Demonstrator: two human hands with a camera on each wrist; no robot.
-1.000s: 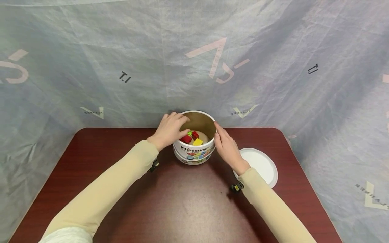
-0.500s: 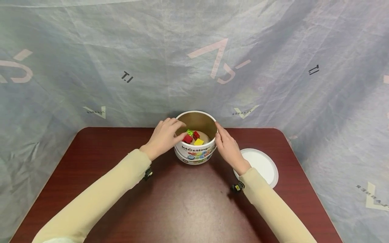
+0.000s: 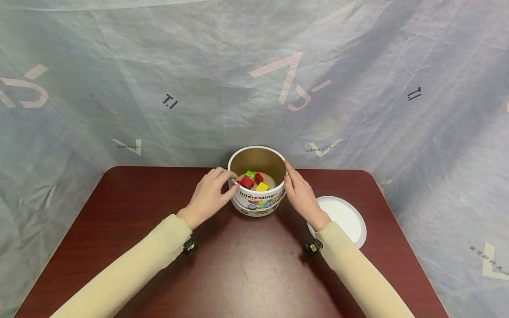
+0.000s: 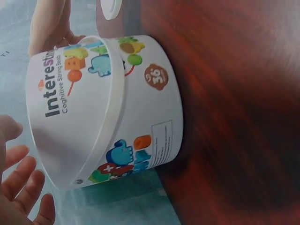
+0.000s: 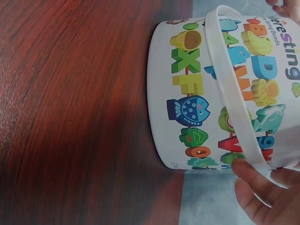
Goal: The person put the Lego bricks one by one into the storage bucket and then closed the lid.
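A white toy bucket (image 3: 247, 197) printed with "Interesting" and colourful pictures stands upright at the table's back edge. Inside it lie a large red toy block (image 3: 247, 182), a smaller red block (image 3: 259, 178), a yellow block (image 3: 262, 187) and a light green block (image 3: 250, 174). My left hand (image 3: 208, 194) is at the bucket's left rim, fingers and thumb spread apart; nothing shows between them. In the left wrist view, its fingers (image 4: 23, 183) are beside the bucket wall. My right hand (image 3: 302, 195) rests against the bucket's right side, fingers extended along the rim. Fingertips (image 5: 253, 178) are at the carrying handle (image 5: 234, 93).
A round white lid (image 3: 345, 221) lies on the table at the right, partly under the right forearm. The dark red wooden table (image 3: 246, 269) ends at a grey printed cloth (image 3: 191, 123) hanging behind and around it.
My left hand has drawn back from over the bucket's opening, leftward and towards me, to its rim. The right hand stays against the bucket's side.
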